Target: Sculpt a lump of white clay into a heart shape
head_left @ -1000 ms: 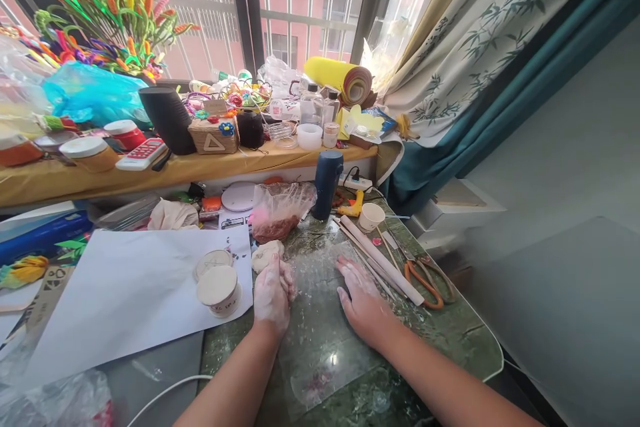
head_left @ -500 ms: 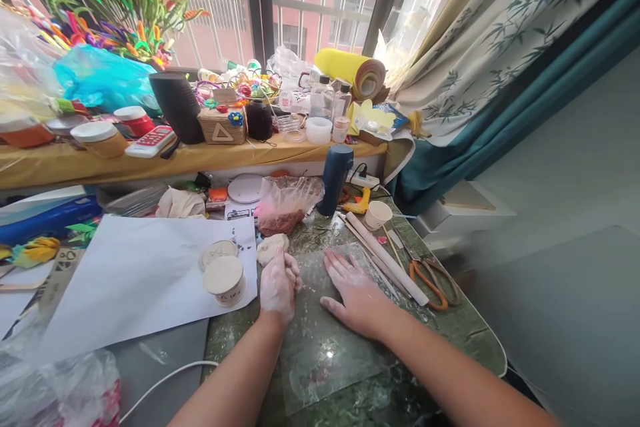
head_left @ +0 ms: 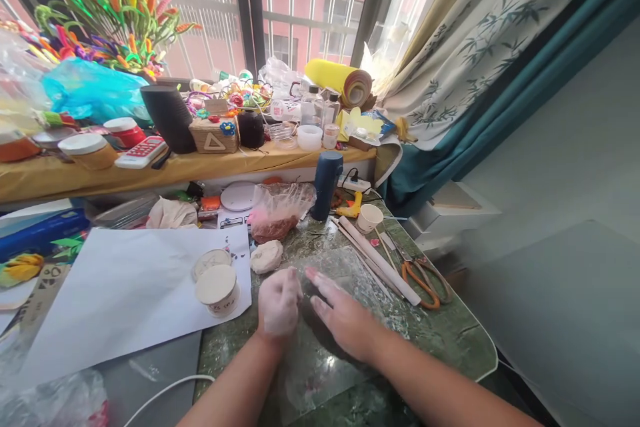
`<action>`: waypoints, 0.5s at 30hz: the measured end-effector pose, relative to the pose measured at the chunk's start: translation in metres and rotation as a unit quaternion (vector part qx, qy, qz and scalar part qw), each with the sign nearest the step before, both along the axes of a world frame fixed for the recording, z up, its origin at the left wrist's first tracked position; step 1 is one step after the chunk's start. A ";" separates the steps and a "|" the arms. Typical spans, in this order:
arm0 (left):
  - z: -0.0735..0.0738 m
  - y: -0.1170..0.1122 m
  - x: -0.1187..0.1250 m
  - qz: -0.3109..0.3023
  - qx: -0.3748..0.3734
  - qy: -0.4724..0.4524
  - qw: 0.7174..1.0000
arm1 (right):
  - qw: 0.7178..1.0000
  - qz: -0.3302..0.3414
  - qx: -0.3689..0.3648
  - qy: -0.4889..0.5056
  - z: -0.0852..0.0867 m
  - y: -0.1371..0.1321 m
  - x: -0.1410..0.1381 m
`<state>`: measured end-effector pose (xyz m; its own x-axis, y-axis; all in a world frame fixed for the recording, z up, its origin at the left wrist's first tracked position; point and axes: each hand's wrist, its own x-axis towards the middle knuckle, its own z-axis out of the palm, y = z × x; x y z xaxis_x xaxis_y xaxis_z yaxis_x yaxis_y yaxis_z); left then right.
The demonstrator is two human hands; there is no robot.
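My left hand point(head_left: 278, 303), dusted white, is curled into a loose fist on the green marble table point(head_left: 450, 340); what it holds is hidden. My right hand point(head_left: 336, 312) lies just to its right with fingers stretched out, tips close to the left fist, over a clear plastic sheet point(head_left: 345, 267). A pale lump of clay point(head_left: 267, 256) rests on the table a little beyond my left hand, untouched. A plastic bag with reddish clay point(head_left: 279, 211) sits behind the lump.
A white paper sheet point(head_left: 120, 287) with two small round tubs point(head_left: 218, 289) lies at left. A white rod point(head_left: 380, 259), sticks and orange-handled scissors point(head_left: 425, 277) lie at right. A dark blue cylinder point(head_left: 325, 176), a small cup point(head_left: 371, 217) and a cluttered sill stand behind.
My right hand has slid left across the plastic sheet toward my left fist. The left hand has drawn back slightly from the pale lump.
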<state>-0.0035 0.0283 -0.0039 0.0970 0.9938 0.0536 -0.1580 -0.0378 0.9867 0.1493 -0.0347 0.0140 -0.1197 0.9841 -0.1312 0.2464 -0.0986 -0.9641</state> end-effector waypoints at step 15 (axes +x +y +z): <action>-0.011 -0.003 0.005 -0.096 0.335 0.287 0.892 | 0.820 -0.282 -0.155 0.474 0.015 0.042 -0.003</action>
